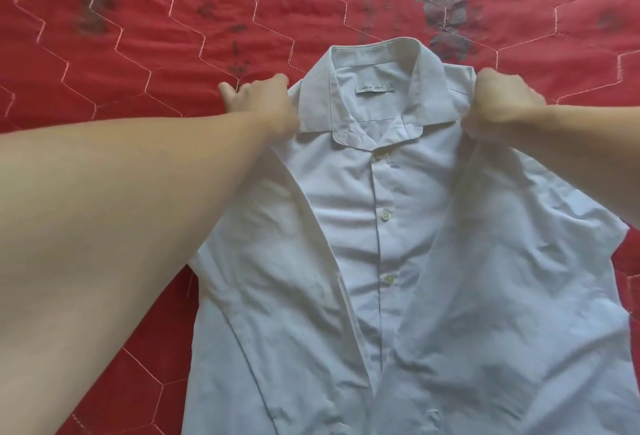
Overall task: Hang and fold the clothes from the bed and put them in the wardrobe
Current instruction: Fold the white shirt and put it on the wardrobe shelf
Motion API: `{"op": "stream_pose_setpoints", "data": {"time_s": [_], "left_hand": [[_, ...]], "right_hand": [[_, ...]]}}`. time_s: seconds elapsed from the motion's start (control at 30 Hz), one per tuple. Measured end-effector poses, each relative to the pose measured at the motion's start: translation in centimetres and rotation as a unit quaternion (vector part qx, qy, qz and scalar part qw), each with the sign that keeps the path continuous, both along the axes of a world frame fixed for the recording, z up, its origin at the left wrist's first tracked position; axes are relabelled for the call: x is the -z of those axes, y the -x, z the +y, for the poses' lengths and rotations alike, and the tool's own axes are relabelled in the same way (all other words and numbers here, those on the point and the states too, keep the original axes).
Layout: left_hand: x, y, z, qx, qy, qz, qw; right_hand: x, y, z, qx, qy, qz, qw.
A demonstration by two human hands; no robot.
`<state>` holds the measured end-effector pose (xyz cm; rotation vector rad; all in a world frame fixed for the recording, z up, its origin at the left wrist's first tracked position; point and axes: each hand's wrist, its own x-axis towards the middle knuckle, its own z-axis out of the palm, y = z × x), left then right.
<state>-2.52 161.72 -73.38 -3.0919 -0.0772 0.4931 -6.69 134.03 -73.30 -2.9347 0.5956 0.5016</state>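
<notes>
Both hands (266, 102) (502, 102) grip shirt (381, 226) shoulders, red quilt (138, 36) open all round.

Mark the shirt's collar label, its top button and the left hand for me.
collar label (375, 88), head view, middle of the woven strip inside the neck.
top button (380, 155), head view, centre of the button.
left hand (263, 102), head view, back of the hand.

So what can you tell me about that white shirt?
The white shirt lies front up on the red quilted bedspread, collar at the far end. It looks like thin, creased cotton, buttoned down the middle, with a small label inside the open collar. Both sides are folded in over the front. The left hand and right hand grip it at the shoulders.
</notes>
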Motion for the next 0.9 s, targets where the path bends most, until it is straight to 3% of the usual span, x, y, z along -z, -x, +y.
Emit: {"op": "stream_pose_setpoints", "data": {"time_s": [0.2,0.3,0.43,0.57,0.73,0.9], "left_hand": [[-1.7,1.6,-2.3,0.008,0.169,0.004,0.986],[-1.8,2.4,-3.2,0.007,0.199,-0.029,0.980],[-2.3,3.9,-3.4,0.049,0.184,-0.099,0.977],[-3.7,7.5,-3.0,0.072,0.186,-0.100,0.975],[-5.0,14.6,-1.6,0.086,0.174,-0.045,0.980],[-3.9,20.2,-0.3,0.079,0.125,-0.013,0.989]], "right_hand": [[-1.0,0.8,-1.4,0.010,-0.025,-0.083,0.996],[-1.2,2.1,-1.9,-0.012,-0.061,-0.148,0.987],[-1.7,4.5,-2.6,-0.036,-0.071,-0.203,0.976],[-3.0,8.5,-3.3,-0.069,-0.073,-0.232,0.967],[-3.8,15.8,-4.1,-0.153,-0.061,-0.184,0.969],[-2.8,21.6,-5.2,-0.152,-0.062,-0.134,0.977]]}}
